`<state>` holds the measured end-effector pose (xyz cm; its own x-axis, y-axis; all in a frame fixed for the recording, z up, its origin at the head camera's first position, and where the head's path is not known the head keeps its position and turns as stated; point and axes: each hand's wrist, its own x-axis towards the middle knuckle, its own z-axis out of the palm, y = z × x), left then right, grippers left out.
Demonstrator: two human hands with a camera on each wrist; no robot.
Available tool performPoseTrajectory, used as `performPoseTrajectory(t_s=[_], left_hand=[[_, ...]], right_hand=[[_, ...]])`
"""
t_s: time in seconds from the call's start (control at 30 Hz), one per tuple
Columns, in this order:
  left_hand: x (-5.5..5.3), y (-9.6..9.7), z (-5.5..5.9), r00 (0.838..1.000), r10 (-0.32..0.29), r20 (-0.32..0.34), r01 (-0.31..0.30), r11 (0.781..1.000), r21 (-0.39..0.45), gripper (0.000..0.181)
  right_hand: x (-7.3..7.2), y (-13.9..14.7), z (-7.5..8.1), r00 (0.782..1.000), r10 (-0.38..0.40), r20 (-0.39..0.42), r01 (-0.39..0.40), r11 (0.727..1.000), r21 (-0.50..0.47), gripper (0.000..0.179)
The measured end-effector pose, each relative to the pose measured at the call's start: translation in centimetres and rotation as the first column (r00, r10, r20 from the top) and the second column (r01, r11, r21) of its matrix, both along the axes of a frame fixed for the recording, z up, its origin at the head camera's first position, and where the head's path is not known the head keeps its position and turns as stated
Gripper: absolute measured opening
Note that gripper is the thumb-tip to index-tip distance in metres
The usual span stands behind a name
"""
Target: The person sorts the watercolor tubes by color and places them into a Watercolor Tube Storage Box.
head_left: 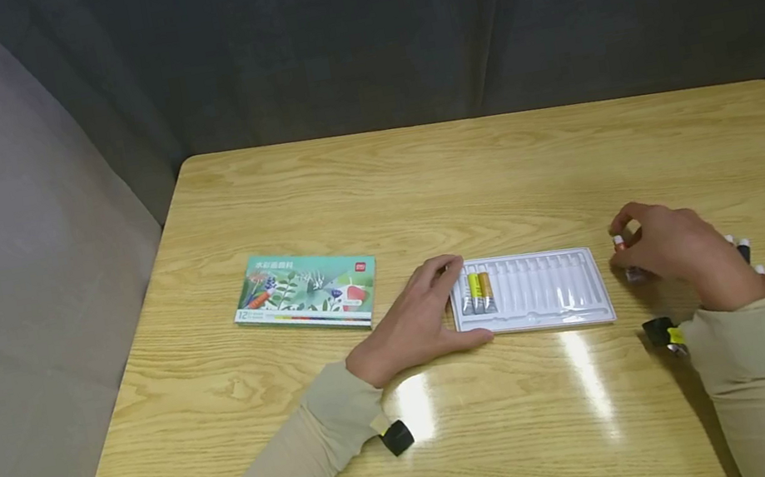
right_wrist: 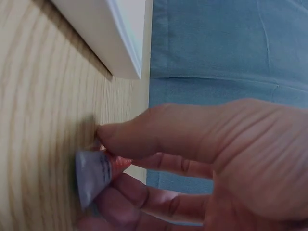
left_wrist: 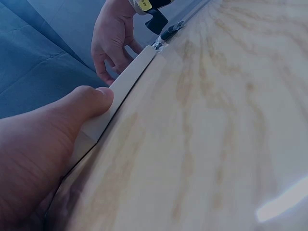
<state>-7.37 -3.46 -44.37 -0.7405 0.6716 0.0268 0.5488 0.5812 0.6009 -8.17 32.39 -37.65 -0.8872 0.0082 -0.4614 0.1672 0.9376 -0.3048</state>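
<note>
A white plastic tray (head_left: pixel 555 315) with narrow slots lies on the table; three paint tubes (head_left: pixel 477 294) fill its left slots, with yellow and ochre bands visible. My left hand (head_left: pixel 421 321) holds the tray's left end, its thumb along the near edge and its fingers at the far corner. Just right of the tray, my right hand (head_left: pixel 680 243) pinches a paint tube (right_wrist: pixel 94 173) with an orange-red band between thumb and fingers. The tube's flat silvery end is close to the tabletop in the right wrist view; its cap is hidden there.
On the left lies a green illustrated paint box (head_left: pixel 308 291). More tubes, partly hidden behind the right wrist, show a black one (head_left: pixel 744 250) and white caps. Dark cloth (head_left: pixel 335 44) hangs behind the wooden table (head_left: pixel 419 182).
</note>
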Motion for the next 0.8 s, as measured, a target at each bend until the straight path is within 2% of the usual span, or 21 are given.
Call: performPoseTrajectory(t_s=[0.27, 0.4, 0.6, 0.8], left_hand=[[-0.1, 0.0, 0.0, 1.000, -0.004, 0.015, 0.004, 1.000, 0.015, 0.105], [-0.1, -0.1, 0.0, 1.000, -0.004, 0.015, 0.004, 1.000, 0.010, 0.105], [-0.1, -0.1, 0.0, 1.000, -0.003, 0.016, 0.003, 1.000, 0.009, 0.106], [-0.1, -0.1, -0.1, 1.000, -0.005, 0.018, 0.005, 1.000, 0.005, 0.107]], right_hand=[[-0.1, -0.3, -0.1, 1.000, 0.015, -0.027, -0.015, 1.000, -0.006, 0.041], [0.0, -0.6, 0.1, 0.999, -0.009, -0.050, 0.009, 1.000, -0.012, 0.041], [0.4, -1.3, 0.8, 0.991, -0.023, -0.130, 0.021, 1.000, -0.014, 0.045], [0.8, -2.8, 1.4, 0.972, -0.047, -0.229, 0.038, 0.998, -0.042, 0.050]])
